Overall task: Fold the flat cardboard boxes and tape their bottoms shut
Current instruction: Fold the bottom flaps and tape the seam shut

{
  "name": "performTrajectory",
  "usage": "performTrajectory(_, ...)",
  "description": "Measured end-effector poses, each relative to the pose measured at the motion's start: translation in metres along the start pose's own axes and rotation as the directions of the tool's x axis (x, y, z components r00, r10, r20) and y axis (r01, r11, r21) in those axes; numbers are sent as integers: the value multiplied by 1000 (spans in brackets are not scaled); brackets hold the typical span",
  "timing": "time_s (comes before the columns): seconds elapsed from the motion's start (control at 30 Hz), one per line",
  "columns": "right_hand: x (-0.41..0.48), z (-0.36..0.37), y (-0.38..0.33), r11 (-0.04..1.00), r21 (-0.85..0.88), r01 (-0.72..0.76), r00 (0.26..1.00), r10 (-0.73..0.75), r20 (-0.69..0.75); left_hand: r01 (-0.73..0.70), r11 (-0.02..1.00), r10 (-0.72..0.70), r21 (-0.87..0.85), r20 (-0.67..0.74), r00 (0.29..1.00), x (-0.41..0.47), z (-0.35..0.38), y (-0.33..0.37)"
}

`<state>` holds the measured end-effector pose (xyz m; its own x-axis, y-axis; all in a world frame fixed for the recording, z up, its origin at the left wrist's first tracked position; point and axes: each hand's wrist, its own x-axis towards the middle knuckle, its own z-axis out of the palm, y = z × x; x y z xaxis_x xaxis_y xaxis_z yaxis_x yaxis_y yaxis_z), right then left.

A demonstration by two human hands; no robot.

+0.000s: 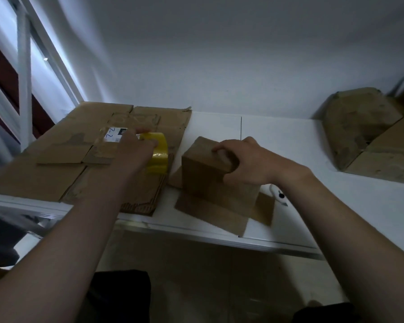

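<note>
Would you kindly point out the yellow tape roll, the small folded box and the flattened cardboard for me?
yellow tape roll (160, 157), head view, its outer yellow side.
small folded box (203, 176), head view, its near side face.
flattened cardboard (56, 145), head view, a bare left panel.

Folded box (210, 180) standing on the white counter (289, 148), flaps spread at its base. The right hand (240, 162) grips the box's top edge, fingers (222, 150) curled over it. Left of the box, the left hand (135, 148) grips a yellow tape roll (160, 152) above flattened cardboard (79, 145). Just right of the box lies a small white tool (279, 197); farther right, more cardboard boxes (364, 131).
</note>
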<state>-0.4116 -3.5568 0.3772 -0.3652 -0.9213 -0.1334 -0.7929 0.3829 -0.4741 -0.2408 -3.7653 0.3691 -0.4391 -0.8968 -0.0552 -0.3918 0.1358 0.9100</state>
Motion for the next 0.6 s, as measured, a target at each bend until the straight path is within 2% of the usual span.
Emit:
performTrajectory(0.07,-5,-5,6,997,-61,47,999,-45,28,-12,1000,12,14,3,1000,0,7,2)
performTrajectory(0.13,-10,-6,12,985,-150,89,996,-92,-14,-46,997,45,55,30,999,-3,17,5)
performTrajectory(0.2,-14,-3,18,960,-249,125,981,-157,-111,-78,993,72,85,73,995,-7,29,5)
performTrajectory(0.27,-16,6,30,950,-265,166,931,-240,-277,-99,992,89,77,123,988,-13,41,7)
performTrajectory(0.33,-20,15,39,983,-20,185,878,-174,-446,-96,994,85,61,167,982,-17,51,8)
performTrajectory(0.4,-28,21,39,986,97,138,900,-84,-428,-76,995,63,64,184,981,-19,56,11)
performTrajectory(0.47,-36,24,37,991,115,75,941,-32,-337,-32,997,18,63,203,979,-21,57,13)
performTrajectory(0.57,-41,26,32,966,257,10,937,80,-340,-12,997,-6,72,242,970,-28,59,13)
performTrajectory(0.6,-40,28,31,968,253,-6,927,100,-362,-9,998,-8,68,246,969,-32,60,13)
